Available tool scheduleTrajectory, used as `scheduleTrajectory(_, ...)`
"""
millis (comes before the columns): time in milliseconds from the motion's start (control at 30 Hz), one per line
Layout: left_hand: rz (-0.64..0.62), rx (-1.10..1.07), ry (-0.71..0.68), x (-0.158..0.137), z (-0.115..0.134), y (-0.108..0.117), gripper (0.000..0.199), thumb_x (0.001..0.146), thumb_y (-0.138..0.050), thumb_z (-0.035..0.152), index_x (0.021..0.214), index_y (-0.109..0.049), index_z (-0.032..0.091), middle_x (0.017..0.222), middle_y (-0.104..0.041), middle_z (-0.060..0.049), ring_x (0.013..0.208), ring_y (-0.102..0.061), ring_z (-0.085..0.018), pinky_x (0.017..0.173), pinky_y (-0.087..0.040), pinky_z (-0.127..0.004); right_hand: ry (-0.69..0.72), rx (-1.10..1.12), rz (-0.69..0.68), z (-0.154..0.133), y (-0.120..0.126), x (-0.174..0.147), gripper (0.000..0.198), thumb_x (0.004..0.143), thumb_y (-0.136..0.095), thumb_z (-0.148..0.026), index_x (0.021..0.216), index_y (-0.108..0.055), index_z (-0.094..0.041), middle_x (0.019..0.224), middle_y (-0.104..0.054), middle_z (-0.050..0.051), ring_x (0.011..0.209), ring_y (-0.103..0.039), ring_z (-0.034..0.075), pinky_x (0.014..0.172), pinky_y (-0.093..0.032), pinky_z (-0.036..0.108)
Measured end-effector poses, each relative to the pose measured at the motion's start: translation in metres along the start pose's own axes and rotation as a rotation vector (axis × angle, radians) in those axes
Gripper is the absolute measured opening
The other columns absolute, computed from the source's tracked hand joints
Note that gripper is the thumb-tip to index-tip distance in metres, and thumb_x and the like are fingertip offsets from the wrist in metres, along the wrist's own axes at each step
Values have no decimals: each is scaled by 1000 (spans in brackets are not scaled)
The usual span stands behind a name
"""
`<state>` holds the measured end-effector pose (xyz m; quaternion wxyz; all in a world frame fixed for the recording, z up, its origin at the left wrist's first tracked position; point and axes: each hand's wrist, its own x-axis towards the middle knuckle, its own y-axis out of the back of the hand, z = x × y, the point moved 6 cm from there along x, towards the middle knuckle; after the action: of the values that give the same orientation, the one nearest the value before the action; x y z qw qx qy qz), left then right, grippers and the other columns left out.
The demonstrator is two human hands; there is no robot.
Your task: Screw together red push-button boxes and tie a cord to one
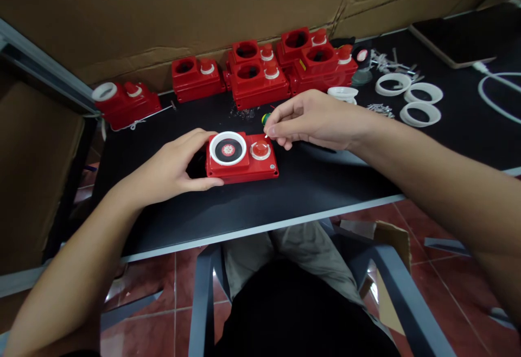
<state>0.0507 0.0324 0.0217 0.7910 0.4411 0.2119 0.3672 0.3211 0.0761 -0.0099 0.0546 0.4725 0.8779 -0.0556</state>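
A red plastic housing (243,173) lies on the black table in front of me. It carries a white ring (211,156) around a black round disc (236,157) with a red-and-white centre, and a red knob (260,148) in a white collar. My left hand (175,164) grips the housing's left end, thumb along the front and fingers behind. Over its back right corner, my right hand (301,121) pinches a small pale screw (266,136), mostly hidden by the fingertips. Just behind those fingers shows a green-and-yellow handle (265,119), partly covered.
Several similar red housings (260,88) stand along the cardboard wall (203,15). To the right are white rings (420,114), a pile of small screws (380,109), loose metal parts (391,64), and a tablet-like device (459,37) with a white cable (488,77). The table's pale front edge (260,230) is near me.
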Motion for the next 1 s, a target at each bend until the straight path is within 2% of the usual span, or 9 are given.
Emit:
scheduleTrajectory(300,-4,4,1,-1,-1,1,88,100,-83,92,155,-74,25,149,-81,-15,131,-79,-40,122,-65,-49,-35,-44,66,6,-5,0,42,79,-116,-24,81,-75,-17,70,-72,3,59,-69,12,52,-60,26)
scheduleTrajectory(400,1,8,-9,-2,-3,2,86,99,-86,90,154,-74,25,147,-81,-14,129,-79,-39,120,-66,-48,-25,-74,79,-6,-7,-6,35,87,-110,-22,85,-75,-16,70,-72,3,58,-68,12,51,-60,26)
scheduleTrajectory(500,6,14,-19,-3,-3,3,86,99,-88,88,153,-74,23,146,-81,-14,129,-80,-38,120,-66,-47,48,-131,147,-27,4,-14,24,98,-97,-17,91,-74,-16,74,-72,1,58,-64,10,50,-52,25)
scheduleTrajectory(567,4,15,-19,-4,-3,4,87,98,-89,89,153,-74,23,147,-81,-14,131,-80,-39,120,-66,-47,149,-294,252,-41,19,-19,17,106,-85,-17,95,-73,-18,78,-73,0,61,-61,9,56,-48,25)
scheduleTrajectory(667,4,15,-22,-4,-2,4,90,94,-95,87,152,-73,22,149,-80,-13,131,-79,-39,121,-67,-51,311,-798,368,-50,31,-23,12,109,-78,-22,98,-75,-18,94,-79,5,80,-67,13,79,-51,31)
scheduleTrajectory(767,19,32,-39,-4,-2,5,83,95,-97,80,149,-72,22,147,-80,-13,126,-79,-38,118,-68,-54,305,-1188,303,-35,27,-16,22,102,-87,-37,110,-82,-17,116,-82,11,100,-70,23,89,-48,37)
scheduleTrajectory(867,38,49,-69,-3,-6,6,75,95,-96,75,143,-72,23,140,-78,-12,119,-77,-36,109,-69,-53,138,-1302,153,-16,22,-9,30,99,-85,-38,118,-83,-15,115,-82,11,93,-65,22,82,-41,37)
scheduleTrajectory(933,36,50,-44,-1,-12,6,70,96,-95,70,141,-72,22,138,-77,-12,117,-76,-35,105,-68,-50,80,-1285,102,-16,19,-9,21,100,-79,-33,109,-80,-15,104,-79,9,86,-61,18,80,-39,36)
scheduleTrajectory(1000,31,35,11,2,-21,6,76,90,-96,70,142,-72,21,137,-78,-12,119,-76,-35,105,-68,-48,111,-1200,142,-31,17,-11,14,99,-75,-29,95,-72,-17,90,-72,5,80,-56,15,79,-39,34)
